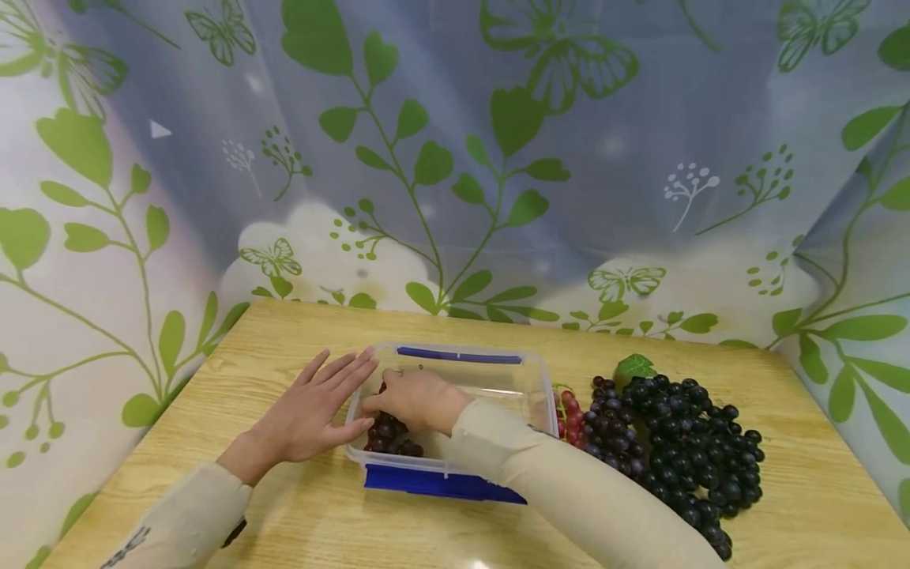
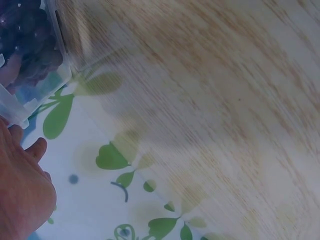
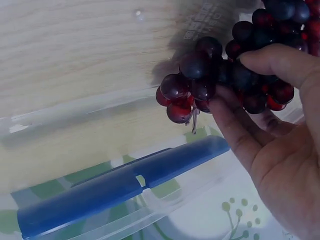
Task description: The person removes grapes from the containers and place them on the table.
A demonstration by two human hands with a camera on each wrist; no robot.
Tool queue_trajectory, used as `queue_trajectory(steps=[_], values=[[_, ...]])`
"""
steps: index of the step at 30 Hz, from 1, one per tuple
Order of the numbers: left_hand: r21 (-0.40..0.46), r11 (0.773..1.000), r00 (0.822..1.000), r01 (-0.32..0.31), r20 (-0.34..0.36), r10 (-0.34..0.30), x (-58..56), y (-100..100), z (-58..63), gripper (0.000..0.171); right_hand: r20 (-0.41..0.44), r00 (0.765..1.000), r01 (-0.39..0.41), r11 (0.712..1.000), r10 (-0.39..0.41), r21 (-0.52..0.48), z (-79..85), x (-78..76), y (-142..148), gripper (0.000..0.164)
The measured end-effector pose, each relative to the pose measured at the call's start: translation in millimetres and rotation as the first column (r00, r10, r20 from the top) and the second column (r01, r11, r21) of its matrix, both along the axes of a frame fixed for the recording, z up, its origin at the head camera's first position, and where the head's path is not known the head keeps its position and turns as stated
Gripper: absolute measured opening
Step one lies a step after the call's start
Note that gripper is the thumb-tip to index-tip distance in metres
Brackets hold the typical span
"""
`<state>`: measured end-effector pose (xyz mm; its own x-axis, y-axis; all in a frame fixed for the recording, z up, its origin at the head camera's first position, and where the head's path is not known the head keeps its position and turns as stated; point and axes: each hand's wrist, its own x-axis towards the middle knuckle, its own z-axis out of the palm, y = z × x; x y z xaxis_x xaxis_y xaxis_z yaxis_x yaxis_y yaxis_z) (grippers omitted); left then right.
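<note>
A clear plastic box (image 1: 546, 395) with blue latches (image 1: 434, 484) stands on the table. Inside its left end my right hand (image 1: 419, 399) grips a bunch of dark red grapes (image 1: 391, 438). The right wrist view shows the thumb and fingers closed around part of the grapes (image 3: 195, 75), with a short stem poking out below. My left hand (image 1: 313, 411) is at the box's left side, its fingers extended and the fingertips by the rim. Only part of that hand (image 2: 22, 185) appears in the left wrist view, close to the box corner.
Right of the box lie a bright red grape bunch (image 1: 571, 419), a dark purple bunch (image 1: 614, 431) and a larger black bunch (image 1: 700, 446) with a green leaf (image 1: 635, 366) behind. A leaf-patterned curtain (image 1: 455, 197) hangs behind the wooden table (image 1: 298, 521).
</note>
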<state>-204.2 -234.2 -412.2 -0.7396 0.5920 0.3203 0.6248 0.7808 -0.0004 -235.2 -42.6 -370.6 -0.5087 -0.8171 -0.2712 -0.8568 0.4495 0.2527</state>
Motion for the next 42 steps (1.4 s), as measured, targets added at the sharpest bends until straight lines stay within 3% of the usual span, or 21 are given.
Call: queue_trajectory(steps=[8,18,21,31,42], values=[[0.010,1.000,1.000,0.003,-0.007,-0.003,0.0,1.9,-2.4,0.072,0.148,0.989,0.045,0.996,-0.033,-0.081,6.6,-6.7,15.0,0.038],[0.004,1.000,1.000,-0.008,0.011,0.008,0.6,1.7,-1.5,0.071,0.226,0.974,0.080,0.973,-0.030,-0.214,20.4,-9.7,46.8,0.034],[-0.005,1.000,1.000,-0.010,0.027,0.010,0.8,1.8,-1.2,0.072,0.228,0.973,0.093,0.967,-0.038,-0.236,26.9,-8.2,56.9,0.032],[-0.006,1.000,1.000,-0.009,0.027,0.009,-0.2,1.4,-1.3,0.074,0.171,0.985,0.031,0.948,0.025,-0.318,48.5,-8.3,79.8,0.037],[0.009,1.000,1.000,-0.001,0.020,0.001,-0.5,2.3,-2.9,0.074,0.146,0.986,-0.008,0.906,0.077,-0.423,66.8,-2.9,96.7,0.034]])
